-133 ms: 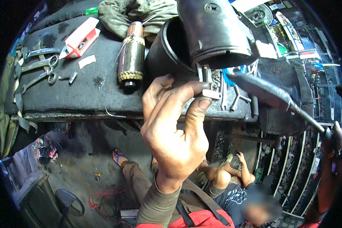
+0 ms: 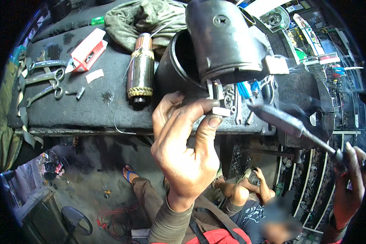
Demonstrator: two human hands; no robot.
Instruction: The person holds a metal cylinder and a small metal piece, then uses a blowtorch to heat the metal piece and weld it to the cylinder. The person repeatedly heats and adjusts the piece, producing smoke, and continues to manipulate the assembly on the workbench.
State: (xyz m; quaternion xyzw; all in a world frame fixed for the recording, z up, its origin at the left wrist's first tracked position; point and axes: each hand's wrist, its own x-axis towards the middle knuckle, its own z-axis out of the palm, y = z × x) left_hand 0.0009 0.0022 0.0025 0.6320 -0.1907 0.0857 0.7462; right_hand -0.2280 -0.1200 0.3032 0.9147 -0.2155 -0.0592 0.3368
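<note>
Apparent soldering step: left hand (image 2: 186, 148) pinches pale block (image 2: 221, 112) at centre, right hand (image 2: 351, 181) grips iron (image 2: 281, 120) at right; next move likely requires steady alignment.

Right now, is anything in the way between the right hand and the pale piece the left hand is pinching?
Only the dark tool the right hand holds, pointing toward the pale piece in the left hand. Nothing visible blocks the gap beyond it; the wrench showing there seems to lie on the bench below.
</note>
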